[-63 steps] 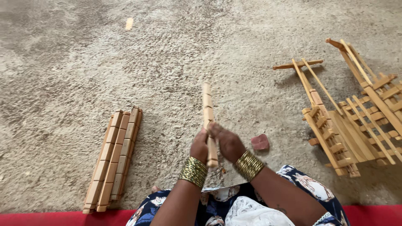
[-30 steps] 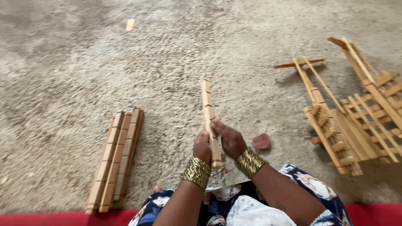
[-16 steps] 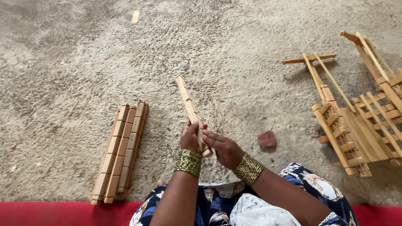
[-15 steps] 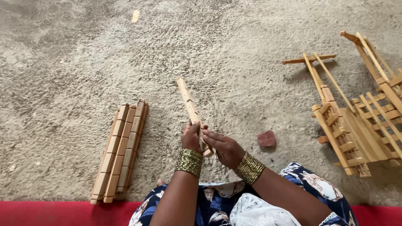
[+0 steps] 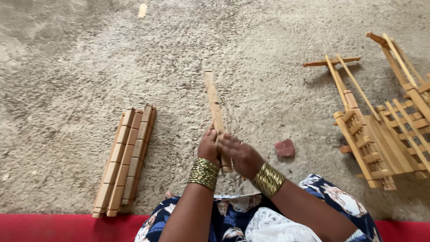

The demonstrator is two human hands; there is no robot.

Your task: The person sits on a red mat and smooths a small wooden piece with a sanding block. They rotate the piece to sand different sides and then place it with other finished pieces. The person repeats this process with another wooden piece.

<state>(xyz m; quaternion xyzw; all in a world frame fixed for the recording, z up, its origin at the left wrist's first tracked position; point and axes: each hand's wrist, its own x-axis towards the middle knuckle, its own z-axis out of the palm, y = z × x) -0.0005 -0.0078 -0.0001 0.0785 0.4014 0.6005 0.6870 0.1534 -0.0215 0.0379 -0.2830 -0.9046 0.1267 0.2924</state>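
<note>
Left hand (image 5: pixel 208 147) and right hand (image 5: pixel 241 154) both clamp the near end of a notched wooden stick (image 5: pixel 214 105), its far end pointing away over the sandy ground (image 5: pixel 251 54); a small red stone (image 5: pixel 285 147) lies just right. A stack of notched sticks (image 5: pixel 126 157) lies left; wooden frames (image 5: pixel 380 134) sit well right.

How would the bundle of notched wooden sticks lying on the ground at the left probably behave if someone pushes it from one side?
The bundle of notched sticks would likely slide rather than roll, since the pieces look square-edged and lie flat. The sticks seem only laid side by side, with no tie visible, so a push may spread them apart. The rough, gritty ground would probably resist sliding.
</note>
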